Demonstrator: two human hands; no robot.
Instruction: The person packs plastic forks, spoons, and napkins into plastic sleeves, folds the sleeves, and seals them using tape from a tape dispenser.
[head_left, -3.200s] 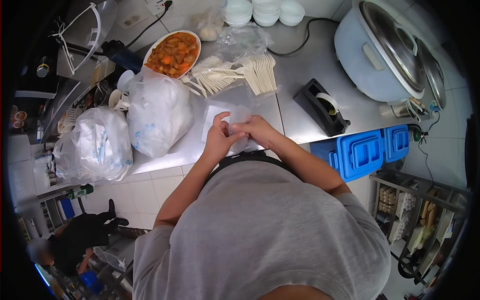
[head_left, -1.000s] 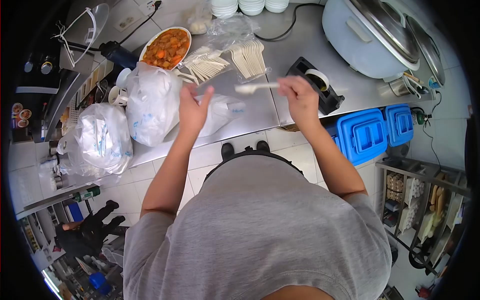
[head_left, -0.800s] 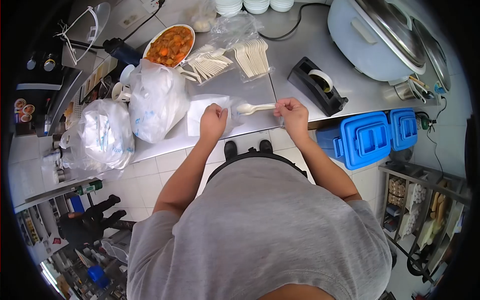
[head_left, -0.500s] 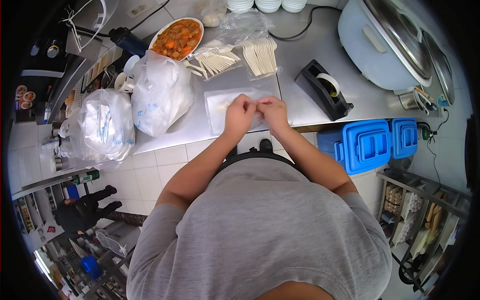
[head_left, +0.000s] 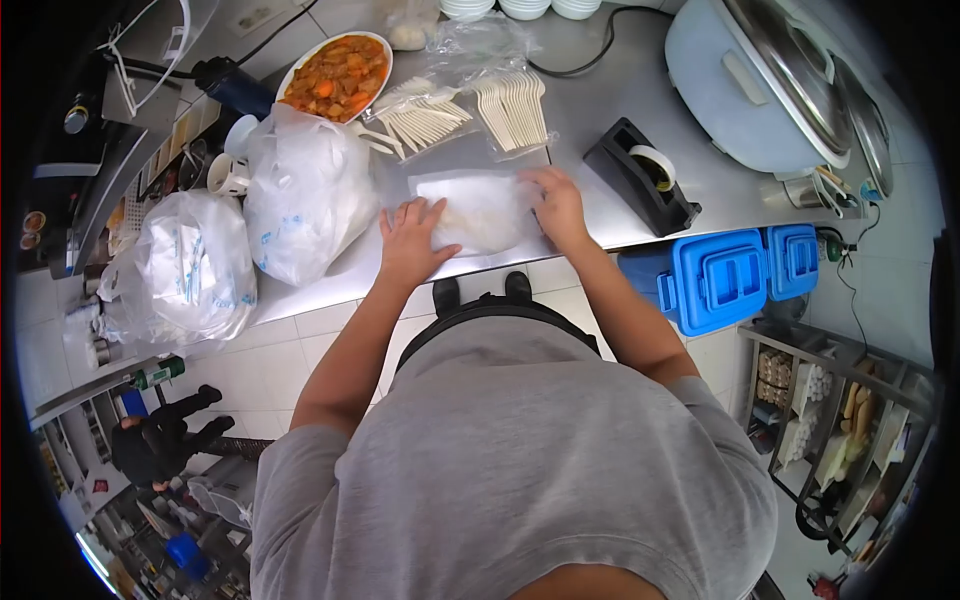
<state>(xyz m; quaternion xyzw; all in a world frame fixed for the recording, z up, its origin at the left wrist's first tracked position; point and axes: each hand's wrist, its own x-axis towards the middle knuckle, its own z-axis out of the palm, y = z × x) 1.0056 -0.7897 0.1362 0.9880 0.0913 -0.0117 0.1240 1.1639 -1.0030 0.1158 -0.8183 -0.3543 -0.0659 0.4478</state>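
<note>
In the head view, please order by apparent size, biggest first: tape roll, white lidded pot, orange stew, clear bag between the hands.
1. White lidded pot
2. Orange stew and clear bag: too close to rank; left hand covers part of the bag
3. Tape roll

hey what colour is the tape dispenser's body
Black; the tape dispenser shows in the head view, the only one.

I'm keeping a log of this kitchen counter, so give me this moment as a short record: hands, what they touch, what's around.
Left hand: fingers spread, at the flat bag's left side
Right hand: fingers bent, at its right edge; grip unclear
Flat bag: lying on the counter, contents hard to make out
Left: two stuffed bags
Right: tape dispenser
Behind: pale cutlery
</note>
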